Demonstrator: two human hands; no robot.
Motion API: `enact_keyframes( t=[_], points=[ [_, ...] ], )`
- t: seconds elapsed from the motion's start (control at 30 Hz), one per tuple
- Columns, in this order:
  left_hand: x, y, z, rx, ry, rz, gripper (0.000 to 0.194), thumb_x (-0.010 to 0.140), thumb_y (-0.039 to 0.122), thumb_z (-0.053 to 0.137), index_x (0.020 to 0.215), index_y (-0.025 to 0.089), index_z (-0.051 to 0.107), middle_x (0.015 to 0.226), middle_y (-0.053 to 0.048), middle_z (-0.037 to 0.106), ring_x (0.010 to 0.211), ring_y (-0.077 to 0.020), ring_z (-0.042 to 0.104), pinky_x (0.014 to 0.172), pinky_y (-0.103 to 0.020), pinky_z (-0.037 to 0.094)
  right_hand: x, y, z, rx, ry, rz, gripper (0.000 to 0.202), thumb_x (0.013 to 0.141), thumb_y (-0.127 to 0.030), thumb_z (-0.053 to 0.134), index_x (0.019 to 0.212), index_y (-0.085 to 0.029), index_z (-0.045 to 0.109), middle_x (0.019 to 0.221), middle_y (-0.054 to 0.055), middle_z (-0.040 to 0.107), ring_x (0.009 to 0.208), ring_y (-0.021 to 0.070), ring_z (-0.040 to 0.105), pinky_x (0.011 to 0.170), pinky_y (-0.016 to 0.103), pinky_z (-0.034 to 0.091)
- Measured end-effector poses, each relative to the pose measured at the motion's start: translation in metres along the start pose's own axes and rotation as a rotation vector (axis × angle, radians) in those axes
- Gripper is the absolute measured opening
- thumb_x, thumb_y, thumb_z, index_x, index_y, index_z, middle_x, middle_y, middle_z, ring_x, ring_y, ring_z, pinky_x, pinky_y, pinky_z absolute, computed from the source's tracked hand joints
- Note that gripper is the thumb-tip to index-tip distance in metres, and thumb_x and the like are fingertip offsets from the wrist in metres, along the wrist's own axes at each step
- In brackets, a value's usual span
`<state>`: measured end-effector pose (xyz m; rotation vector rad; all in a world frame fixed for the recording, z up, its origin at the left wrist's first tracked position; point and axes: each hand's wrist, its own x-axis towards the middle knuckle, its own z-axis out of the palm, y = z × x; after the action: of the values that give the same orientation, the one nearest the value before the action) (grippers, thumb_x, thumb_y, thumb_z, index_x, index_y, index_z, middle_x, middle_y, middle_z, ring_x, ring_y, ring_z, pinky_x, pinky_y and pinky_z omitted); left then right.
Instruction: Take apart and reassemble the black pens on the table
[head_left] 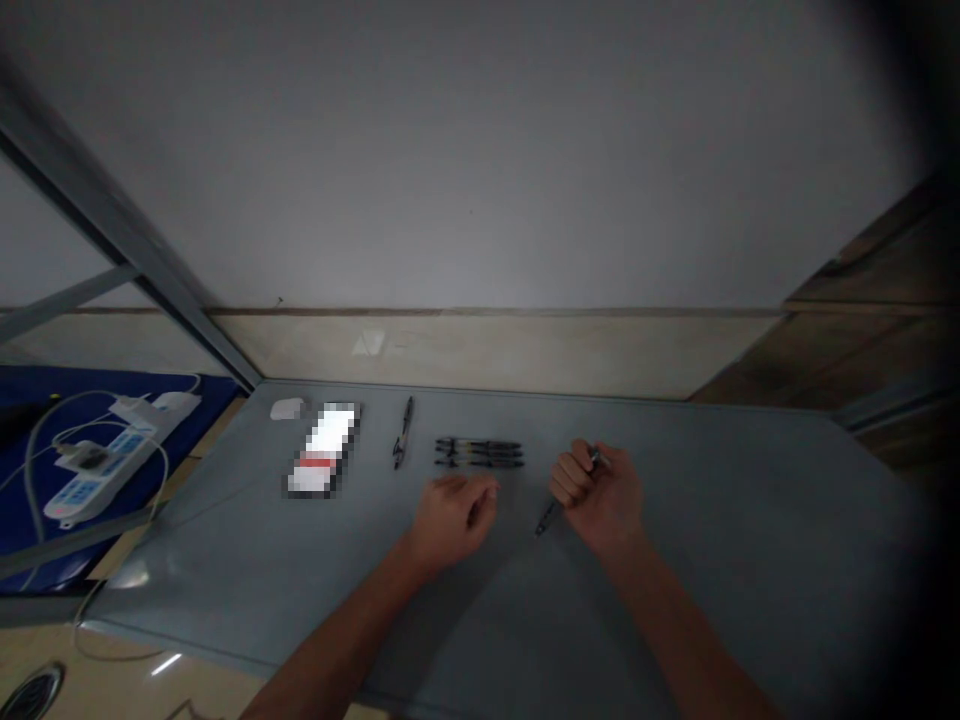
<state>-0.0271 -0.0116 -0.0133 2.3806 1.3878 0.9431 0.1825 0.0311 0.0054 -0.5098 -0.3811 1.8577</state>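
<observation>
- Right now the right hand (598, 492), just right of the frame's centre, is balled into a fist around a dark pen (553, 510); the pen's lower end sticks out below the fist toward the grey table (750, 520), and a bit of its upper end shows above the knuckles.
- The left hand (456, 517), near the centre, rests on the table with fingers loosely curled and holds nothing; whether the fingertips press the surface I cannot tell.
- Just above the two hands, a row of dark pens (478, 453) lies tidy and side by side, touching or nearly so.
- A single pen (403, 432) lies apart to the left of that row, angled the other way.
- Judging from this, several pens are already lined up, one is in hand, and the lone one is not yet grouped.
- Further left on the table lie a blurred flat object (324, 450) and a small white item (286, 408).
- At the left edge of the frame, a white power strip (90, 475) with cables sits on a blue surface.
</observation>
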Motion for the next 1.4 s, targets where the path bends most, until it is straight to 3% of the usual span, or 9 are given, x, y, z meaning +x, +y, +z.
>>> enact_keyframes(
  t=[0.1,0.4,0.67,0.87,1.1,1.4],
  points=[
    [-0.001,0.009,0.003,0.013,-0.095,0.031,0.03,0.094,0.03,0.038,0.083,0.018,0.064,0.059,-0.001,0.059,0.054,-0.0115,0.055,0.059,-0.023,0.041,-0.001,0.001,0.0,0.006,-0.01,0.03,0.034,0.082,-0.035,0.051,0.056,-0.021,0.034,0.051,-0.007,0.012,0.044,0.0096,0.008,0.04,0.026,0.011],
    [-0.007,0.023,0.012,0.018,-0.31,0.09,0.041,0.092,0.052,0.04,0.08,0.021,0.062,0.067,0.0,0.065,0.062,-0.0126,0.061,0.061,-0.024,0.041,-0.005,0.013,0.006,-0.01,0.018,0.052,0.034,0.082,-0.035,0.051,0.055,-0.02,0.034,0.05,-0.006,0.012,0.044,0.0103,0.008,0.041,0.028,0.011],
    [-0.008,0.021,0.018,0.042,-0.324,0.052,0.037,0.09,0.05,0.046,0.078,0.02,0.063,0.064,-0.001,0.063,0.059,-0.0137,0.058,0.057,-0.025,0.038,-0.006,0.017,0.01,-0.043,0.019,0.035,0.037,0.082,-0.036,0.051,0.054,-0.02,0.033,0.05,-0.006,0.011,0.044,0.0103,0.007,0.039,0.026,0.014],
    [-0.006,0.024,0.017,-0.012,-0.313,0.023,0.029,0.089,0.04,0.05,0.073,0.019,0.063,0.063,-0.001,0.063,0.057,-0.0132,0.057,0.056,-0.025,0.038,-0.008,0.02,0.011,-0.132,0.004,-0.004,0.042,0.086,-0.048,0.047,0.056,-0.022,0.035,0.05,-0.007,0.012,0.044,0.0107,0.008,0.038,0.024,0.02],
    [-0.006,0.024,0.019,0.015,-0.334,0.02,0.03,0.09,0.041,0.049,0.075,0.019,0.062,0.063,-0.002,0.064,0.059,-0.0142,0.058,0.059,-0.025,0.04,-0.005,0.019,0.007,-0.121,-0.008,-0.007,0.038,0.084,-0.041,0.051,0.056,-0.022,0.033,0.05,-0.007,0.012,0.044,0.0106,0.009,0.037,0.024,0.018],
    [-0.007,0.026,0.017,-0.027,-0.308,-0.005,0.032,0.09,0.04,0.048,0.071,0.019,0.061,0.062,-0.002,0.062,0.057,-0.0129,0.056,0.057,-0.024,0.037,-0.006,0.021,0.01,-0.118,-0.023,-0.003,0.038,0.087,-0.043,0.048,0.057,-0.022,0.036,0.051,-0.007,0.012,0.044,0.0108,0.008,0.038,0.025,0.019]
  ],
)
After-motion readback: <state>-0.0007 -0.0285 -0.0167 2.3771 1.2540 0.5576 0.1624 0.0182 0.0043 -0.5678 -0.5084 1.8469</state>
